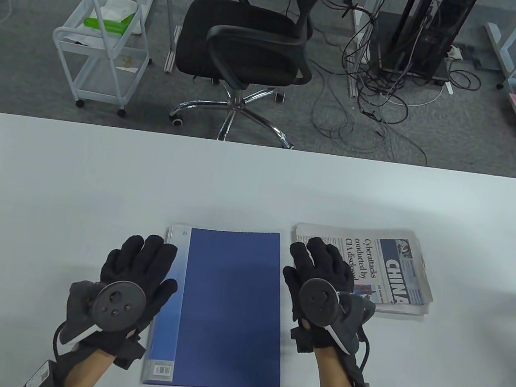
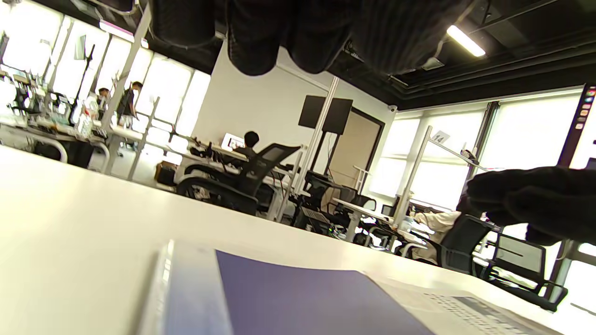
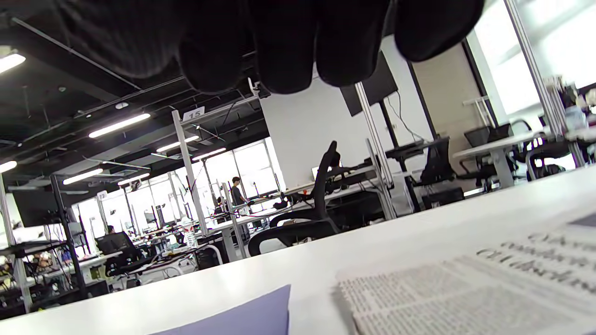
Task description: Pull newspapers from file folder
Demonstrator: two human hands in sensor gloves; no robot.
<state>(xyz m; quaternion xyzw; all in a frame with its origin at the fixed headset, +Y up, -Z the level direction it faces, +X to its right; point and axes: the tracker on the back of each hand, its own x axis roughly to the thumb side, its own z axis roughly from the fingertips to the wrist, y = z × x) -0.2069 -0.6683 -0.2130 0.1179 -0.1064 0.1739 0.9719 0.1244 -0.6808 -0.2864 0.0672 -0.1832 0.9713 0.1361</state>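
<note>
A closed blue file folder (image 1: 230, 306) lies flat on the white table (image 1: 94, 177). A folded newspaper (image 1: 397, 269) lies just right of it, outside the folder. My left hand (image 1: 150, 255) is open with its fingers spread over the folder's left spine edge. My right hand (image 1: 320, 262) is open over the newspaper's left part. Neither hand grips anything. In the left wrist view the left fingers (image 2: 260, 37) hang above the folder (image 2: 302, 298), with the right hand (image 2: 535, 200) at the right. The right wrist view shows the right fingers (image 3: 279, 42) above the newspaper (image 3: 465, 288) and a folder corner (image 3: 242, 316).
Beyond the table's far edge stand a black office chair (image 1: 246, 49), a white wire cart (image 1: 105, 47), and a computer tower (image 1: 430, 30) with loose cables on the floor. The table's right edge curves in at the far right corner.
</note>
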